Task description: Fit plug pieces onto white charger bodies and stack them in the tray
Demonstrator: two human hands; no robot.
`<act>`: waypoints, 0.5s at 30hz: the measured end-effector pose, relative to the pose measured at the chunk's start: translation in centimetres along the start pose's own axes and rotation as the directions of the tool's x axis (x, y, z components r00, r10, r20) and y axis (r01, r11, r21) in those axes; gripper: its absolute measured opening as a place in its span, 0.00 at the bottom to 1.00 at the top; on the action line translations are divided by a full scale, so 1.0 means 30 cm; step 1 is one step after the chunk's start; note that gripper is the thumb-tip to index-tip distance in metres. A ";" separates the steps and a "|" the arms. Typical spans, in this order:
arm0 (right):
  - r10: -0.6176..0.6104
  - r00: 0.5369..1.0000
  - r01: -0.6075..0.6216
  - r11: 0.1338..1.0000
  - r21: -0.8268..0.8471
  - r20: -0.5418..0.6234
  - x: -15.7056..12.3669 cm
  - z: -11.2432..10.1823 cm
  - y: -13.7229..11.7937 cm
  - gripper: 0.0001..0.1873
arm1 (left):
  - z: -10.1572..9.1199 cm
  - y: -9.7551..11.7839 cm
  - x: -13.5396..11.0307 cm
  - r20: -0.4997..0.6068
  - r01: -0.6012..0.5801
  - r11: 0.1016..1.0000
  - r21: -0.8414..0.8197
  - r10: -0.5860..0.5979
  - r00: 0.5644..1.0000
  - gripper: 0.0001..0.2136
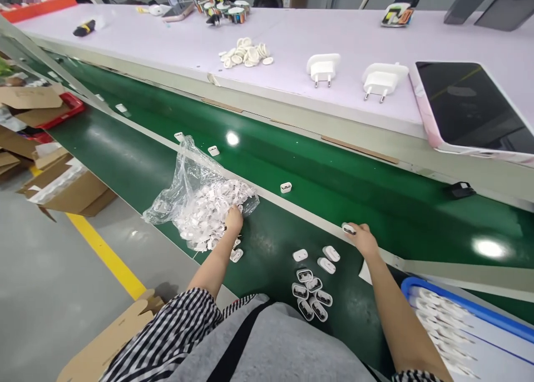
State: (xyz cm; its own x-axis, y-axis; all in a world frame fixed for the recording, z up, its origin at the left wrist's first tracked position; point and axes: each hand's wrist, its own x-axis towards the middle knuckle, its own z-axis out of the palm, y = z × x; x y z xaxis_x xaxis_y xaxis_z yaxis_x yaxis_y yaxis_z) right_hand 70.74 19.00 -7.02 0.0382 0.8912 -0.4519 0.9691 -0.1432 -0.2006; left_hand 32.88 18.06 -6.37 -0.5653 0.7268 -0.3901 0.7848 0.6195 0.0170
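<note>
My left hand [233, 219] reaches into a clear plastic bag [189, 196] full of small white charger housings, its fingers closed among them. My right hand [361, 237] pinches one white charger housing [349, 229] at the pale divider strip [292, 207] of the green conveyor belt [334, 170]. Several more white housings [311, 293] lie in a loose cluster on the near green shelf between my arms. Single housings [286, 187] sit spaced out along the belt.
A pale worktable [292, 43] beyond the belt holds two white plug adapters [321, 69], a pile of small white rings [246, 54] and a dark tablet [471, 104]. A blue-rimmed tray [459, 309] is at lower right. Cardboard boxes [62, 187] stand on the floor at left.
</note>
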 end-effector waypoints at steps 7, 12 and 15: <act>-0.290 0.946 0.266 0.950 0.166 0.142 -0.023 0.063 -0.167 0.14 | -0.052 0.038 -0.083 0.011 -0.156 0.956 -0.247 0.164 0.986 0.11; -0.297 0.935 0.217 0.912 0.348 0.193 -0.050 0.034 -0.257 0.18 | -0.011 0.189 -0.242 0.030 -0.422 0.787 -0.451 0.485 0.874 0.08; -0.267 0.948 0.109 0.787 0.607 0.176 -0.063 -0.007 -0.281 0.16 | 0.011 0.289 -0.337 -0.072 -0.660 0.615 -0.432 0.705 0.705 0.09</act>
State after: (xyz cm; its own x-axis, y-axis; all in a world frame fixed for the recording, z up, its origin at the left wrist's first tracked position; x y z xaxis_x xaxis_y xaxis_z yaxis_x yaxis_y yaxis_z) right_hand 62.55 18.61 -4.28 -0.2654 0.8070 -0.5276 0.6195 -0.2766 -0.7347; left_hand 45.48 15.98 -2.58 0.1368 0.9709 -0.1967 0.7461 0.0297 0.6652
